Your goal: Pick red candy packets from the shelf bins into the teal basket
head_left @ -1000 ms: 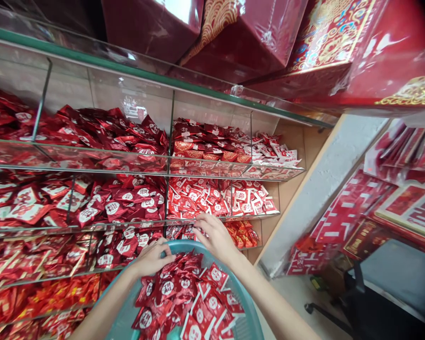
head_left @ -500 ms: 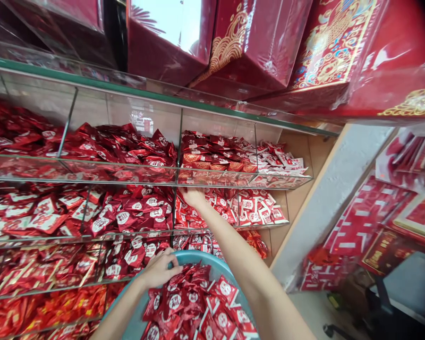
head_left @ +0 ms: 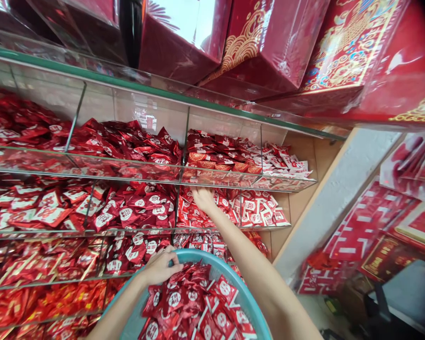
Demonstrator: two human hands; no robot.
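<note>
Left grip: the left hand (head_left: 159,269) hooks over the far-left rim of the teal basket (head_left: 230,274), fingers bent outside and thumb on the inner side, so that the rim appears clasped between them, presumably to steady the load; how firmly cannot be judged. Right grip: the right hand (head_left: 203,198) reaches beyond the basket's far rim into a compartment of red-and-white packets (head_left: 189,215). Its fingertips are hidden behind the tray above, so whether they are spread, pressed together or pinching a packet cannot be told. The bent wrist and slanting forearm suggest the narrow gap beneath that tray permits only a low approach.

Inside the basket, loose red packets (head_left: 193,295) with white labels lie heaped; its open top, held close below the shelves, probably keeps the distance between the two short. Beyond the basket and to its left, dark red packets (head_left: 145,208) fill the neighbouring compartment; beyond it and to its right lie whiter packets (head_left: 264,210). Clear dividers seem to keep the kinds apart, and the glass fronts to hold them from sliding out. Highest above the basket stand large red boxes (head_left: 276,61) in clear wrapping.
</note>
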